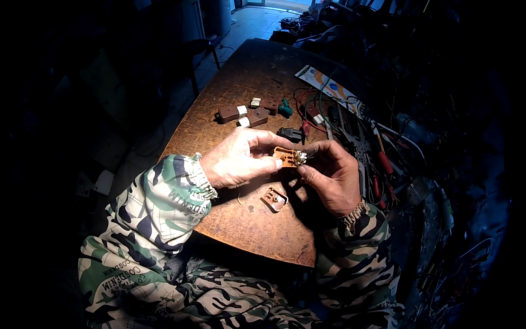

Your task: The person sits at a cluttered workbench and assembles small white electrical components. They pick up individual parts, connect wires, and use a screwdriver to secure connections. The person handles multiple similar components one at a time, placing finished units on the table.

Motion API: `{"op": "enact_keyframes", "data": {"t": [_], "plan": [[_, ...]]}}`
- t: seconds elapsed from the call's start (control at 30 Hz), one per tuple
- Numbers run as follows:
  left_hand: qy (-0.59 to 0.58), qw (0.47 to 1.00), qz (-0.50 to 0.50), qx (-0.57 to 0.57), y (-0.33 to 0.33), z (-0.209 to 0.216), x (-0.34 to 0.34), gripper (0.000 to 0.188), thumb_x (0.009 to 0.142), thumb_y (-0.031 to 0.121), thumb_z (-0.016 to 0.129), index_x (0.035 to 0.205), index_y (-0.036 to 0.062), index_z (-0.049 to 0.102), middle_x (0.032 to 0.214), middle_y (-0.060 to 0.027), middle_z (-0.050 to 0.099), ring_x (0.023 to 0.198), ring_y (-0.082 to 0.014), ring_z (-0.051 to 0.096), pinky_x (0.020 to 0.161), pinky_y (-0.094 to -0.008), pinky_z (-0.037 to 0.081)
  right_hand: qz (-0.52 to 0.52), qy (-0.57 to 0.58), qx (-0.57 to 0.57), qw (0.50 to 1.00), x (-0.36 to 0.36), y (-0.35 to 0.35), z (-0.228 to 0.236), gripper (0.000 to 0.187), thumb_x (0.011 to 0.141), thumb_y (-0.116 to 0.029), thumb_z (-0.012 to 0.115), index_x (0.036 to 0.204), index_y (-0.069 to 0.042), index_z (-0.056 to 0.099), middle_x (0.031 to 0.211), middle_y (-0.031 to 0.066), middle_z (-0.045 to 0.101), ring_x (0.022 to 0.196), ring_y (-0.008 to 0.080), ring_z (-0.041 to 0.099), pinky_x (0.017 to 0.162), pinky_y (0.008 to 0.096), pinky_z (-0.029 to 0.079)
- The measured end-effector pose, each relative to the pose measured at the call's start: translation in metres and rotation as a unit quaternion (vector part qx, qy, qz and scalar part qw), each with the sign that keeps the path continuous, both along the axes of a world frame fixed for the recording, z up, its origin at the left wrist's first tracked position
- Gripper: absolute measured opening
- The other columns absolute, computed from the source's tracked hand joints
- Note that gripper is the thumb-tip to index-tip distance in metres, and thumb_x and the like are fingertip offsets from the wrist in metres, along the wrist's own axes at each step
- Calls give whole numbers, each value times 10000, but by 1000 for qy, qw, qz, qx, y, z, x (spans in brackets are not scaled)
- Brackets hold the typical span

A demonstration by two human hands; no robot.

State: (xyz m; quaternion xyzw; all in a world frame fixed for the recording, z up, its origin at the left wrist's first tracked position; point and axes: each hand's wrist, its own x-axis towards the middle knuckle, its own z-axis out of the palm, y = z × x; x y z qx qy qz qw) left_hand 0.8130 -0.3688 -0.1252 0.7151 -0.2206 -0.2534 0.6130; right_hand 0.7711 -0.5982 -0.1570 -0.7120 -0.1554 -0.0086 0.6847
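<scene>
My left hand (233,160) pinches an orange-brown connector housing half (283,157) between thumb and fingers, with its hollow inner side facing up. At the housing's right end sits a small whitish, metallic insert (301,158). My right hand (335,180) grips this insert with thumb and fingertips; whether it is seated in the housing or apart from it I cannot make out. A second brown housing half (274,200) lies open side up on the table just below my hands. Beyond them lies a black connector (290,134).
Brown connectors with white ends (230,113) and a green clip (285,108) lie farther back on the wooden table (219,88). To the right are pliers (359,143), a red-handled screwdriver (386,163), tangled wires and a printed strip (327,86). A dark stool (197,49) stands beyond the left edge.
</scene>
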Motion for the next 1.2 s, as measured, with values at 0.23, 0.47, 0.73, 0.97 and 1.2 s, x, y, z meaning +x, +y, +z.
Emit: {"op": "enact_keyframes", "data": {"t": [0.23, 0.47, 0.73, 0.97, 1.2], "plan": [[53, 998, -5, -40, -2, 0, 1, 407, 938, 124, 713, 1299, -38, 616, 1075, -98, 713, 938, -123, 668, 859, -266, 556, 5, 8, -2, 1000, -5, -1, 8, 285, 898, 8, 672, 1176, 49, 625, 1064, 95, 688, 988, 153, 670, 895, 287, 550], [82, 993, 1, -85, 4, -8, 2, 473, 942, 138, 707, 1321, -99, 553, 1049, -116, 708, 896, -130, 671, 806, -266, 570, 8, -35, -40, 999, -1, -1, 5, 335, 897, 10, 658, 1228, 52, 629, 1125, 111, 678, 1036, 178, 675, 940, 308, 548], [76, 994, 1, -83, 3, -6, 2, 471, 946, 201, 723, 1309, -66, 585, 1043, -87, 705, 863, -115, 672, 800, -256, 580, -3, -9, 3, 1000, -4, 0, 5, 273, 895, 16, 655, 1161, 69, 627, 1092, 127, 692, 1038, 179, 683, 918, 305, 554], [69, 994, -7, -82, 3, -6, 3, 483, 948, 191, 714, 1330, -69, 573, 1051, -94, 706, 885, -117, 685, 825, -256, 589, -11, -30, -2, 999, -2, -1, -1, 260, 881, 10, 681, 1133, 61, 643, 1071, 106, 679, 1006, 170, 685, 890, 302, 563], [63, 995, -6, -81, 2, -8, 3, 480, 956, 166, 688, 1347, -79, 556, 1076, -120, 715, 901, -125, 693, 841, -256, 586, -21, -80, -41, 996, 1, -3, -2, 217, 868, 8, 698, 1082, 35, 676, 1053, 101, 654, 983, 173, 669, 912, 320, 558]]}}
